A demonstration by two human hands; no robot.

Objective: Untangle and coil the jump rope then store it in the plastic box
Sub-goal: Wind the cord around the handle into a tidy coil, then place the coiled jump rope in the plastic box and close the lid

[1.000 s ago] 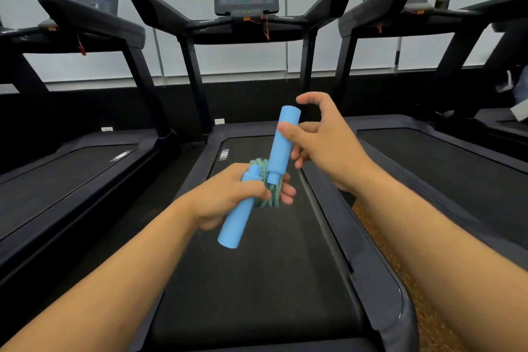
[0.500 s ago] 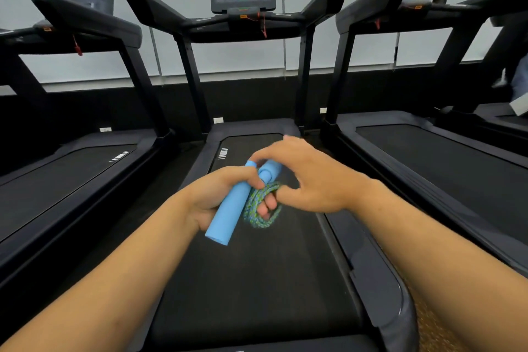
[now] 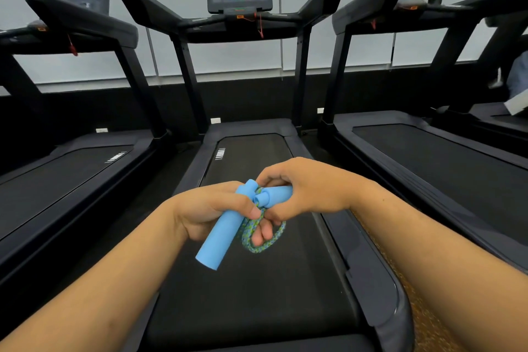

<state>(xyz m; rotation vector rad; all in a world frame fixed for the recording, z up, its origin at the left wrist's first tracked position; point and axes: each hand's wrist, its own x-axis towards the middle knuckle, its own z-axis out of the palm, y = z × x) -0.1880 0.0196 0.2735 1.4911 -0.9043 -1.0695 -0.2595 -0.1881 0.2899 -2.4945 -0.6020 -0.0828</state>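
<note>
Just below the frame's centre, both hands meet over the middle treadmill's belt (image 3: 257,294). Left hand (image 3: 211,210) is closed around one blue handle (image 3: 221,240), which slants down toward the lower left. Right hand (image 3: 308,191) clasps the other handle (image 3: 274,197), lying nearly level and touching the first near its top. Coiled rope (image 3: 261,241) hangs in loops under the fingers (image 3: 264,233) of both hands.
</note>
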